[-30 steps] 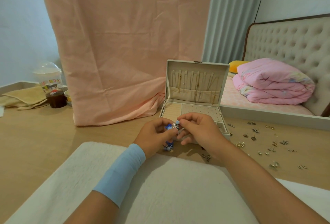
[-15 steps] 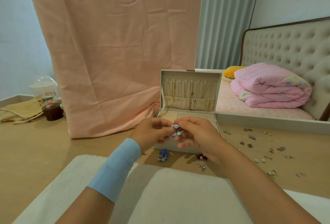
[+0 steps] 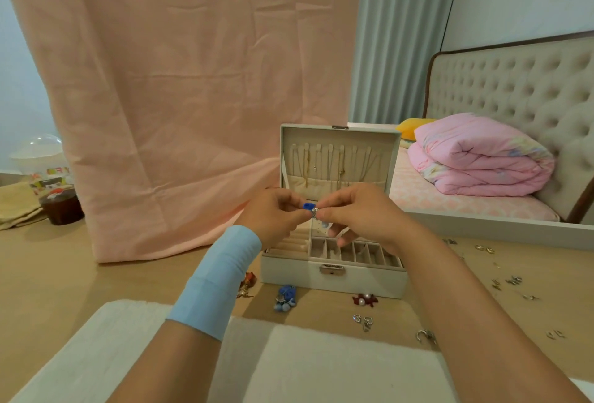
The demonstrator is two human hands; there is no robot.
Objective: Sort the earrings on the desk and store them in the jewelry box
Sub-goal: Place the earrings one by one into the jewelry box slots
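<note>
Blue-and-silver earring (image 3: 311, 209): I pinch it between my left hand (image 3: 276, 214) and right hand (image 3: 358, 214), over the open jewelry box (image 3: 334, 279).

The left hand (image 3: 273, 213) and right hand (image 3: 360, 213) cover the middle of the jewelry box (image 3: 334, 277) tray, so whatever lies in the compartments behind them cannot be told. Of the blue earring (image 3: 308, 205) pinched between their fingertips, only a blue scrap and a silvery bit show. The left forearm hides part of a reddish earring (image 3: 247, 283) on the bench (image 3: 48, 267), and the right forearm overlaps a silver earring (image 3: 424, 335). The scattered earrings (image 3: 511, 280) farther right are too small to make out their shapes. A domed cup (image 3: 41, 161) sits partly behind the pink cloth (image 3: 193, 97)
</note>
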